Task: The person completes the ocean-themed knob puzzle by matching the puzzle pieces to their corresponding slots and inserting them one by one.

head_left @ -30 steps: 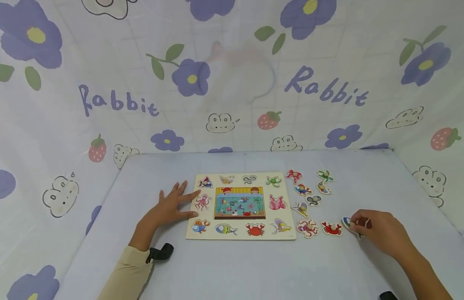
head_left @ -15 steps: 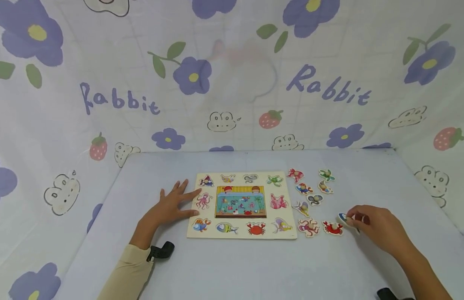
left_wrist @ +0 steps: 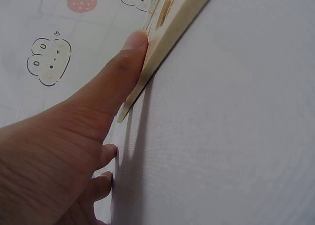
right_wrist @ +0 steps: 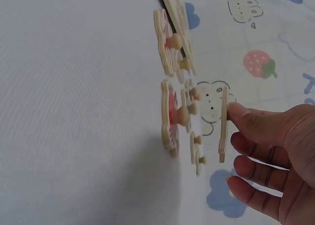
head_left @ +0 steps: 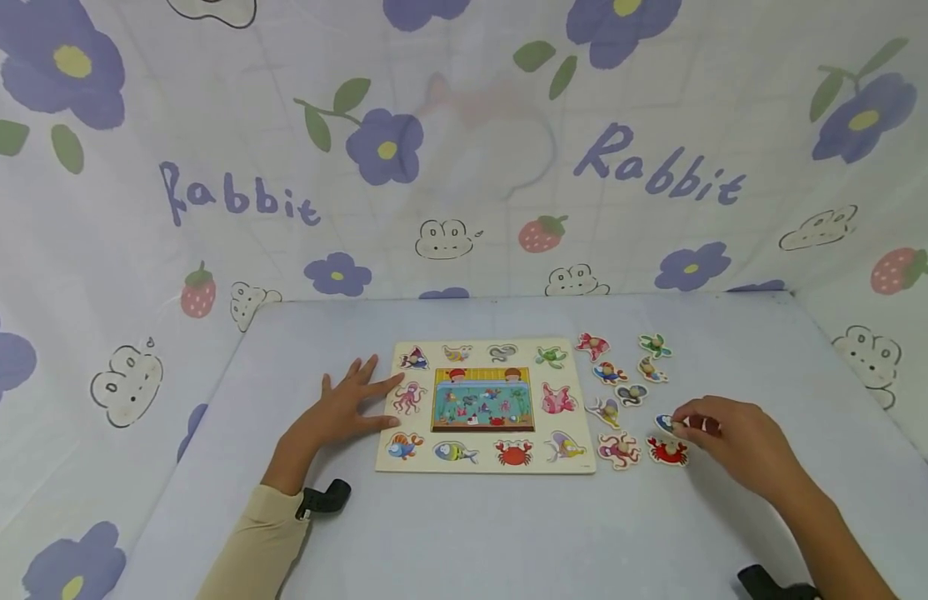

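My right hand (head_left: 734, 437) pinches a flat wooden puzzle piece (head_left: 664, 423) with a blue-and-white face, just beyond the red crab piece (head_left: 667, 452). In the right wrist view that piece (right_wrist: 223, 129) is seen edge-on, raised off the table, thumb against it. Its knob is hidden by the fingers. Spread fingers of my left hand (head_left: 344, 415) rest at the left edge of a cream puzzle board (head_left: 484, 447) printed with sea animals around an aquarium picture. The left wrist view shows the thumb (left_wrist: 125, 55) on the board's edge (left_wrist: 170, 45).
Right of the board lie several knobbed pieces, among them an octopus (head_left: 619, 451), a pink fish (head_left: 592, 346) and a green turtle (head_left: 655, 346). The white table (head_left: 494, 533) ends at a hanging printed cloth (head_left: 284, 125).
My right hand has moved left and away from me with the blue-and-white piece, from beside the crab to above it. The left hand stays on the board.
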